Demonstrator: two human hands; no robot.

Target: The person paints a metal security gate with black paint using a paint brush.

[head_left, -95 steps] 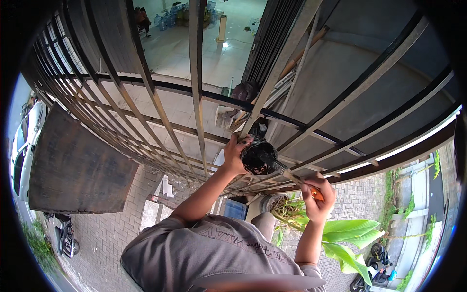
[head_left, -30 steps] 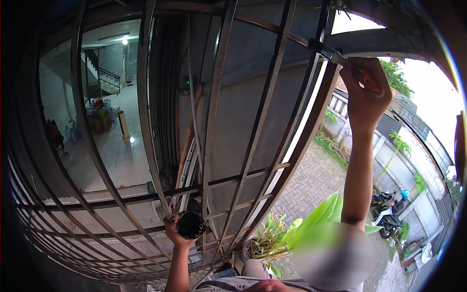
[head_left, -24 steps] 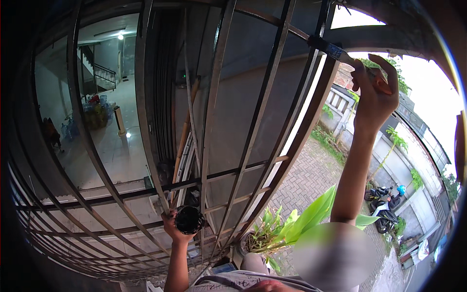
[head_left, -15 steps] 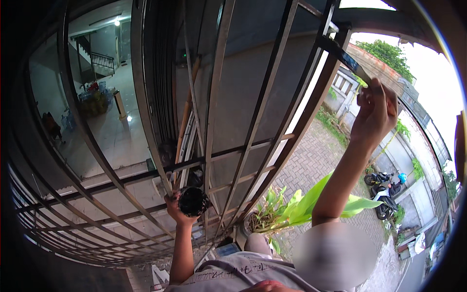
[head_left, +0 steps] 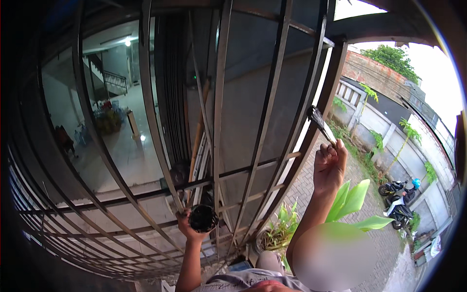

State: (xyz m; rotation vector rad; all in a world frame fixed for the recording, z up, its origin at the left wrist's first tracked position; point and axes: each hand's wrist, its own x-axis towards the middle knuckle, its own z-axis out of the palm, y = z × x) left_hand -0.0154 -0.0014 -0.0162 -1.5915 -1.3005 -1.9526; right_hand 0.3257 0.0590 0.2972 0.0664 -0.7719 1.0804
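My right hand (head_left: 330, 168) is raised, its fingers closed around the handle of a paintbrush (head_left: 325, 127). Dark paint coats the bristles, which point up and left beside the outermost bars of a tall metal grille (head_left: 271, 92). Whether the bristles touch a bar, I cannot tell. Lower down, my left hand (head_left: 188, 227) grips a round, open paint container (head_left: 203, 218) against the grille. Black paint covers its inside, and part of the hand is hidden behind it.
Behind the grille, poles (head_left: 200, 131) lean by a folded shutter, and a lit tiled room (head_left: 114, 155) holds several bottles. A leafy potted plant (head_left: 282, 231) stands near my legs. Further right are a paved yard, a motorbike (head_left: 400, 204) and a wall (head_left: 389, 131).
My right hand has come down and to the left with the paintbrush, away from the top of the grille. My left hand still holds the paint container; the whole view has shifted slightly.
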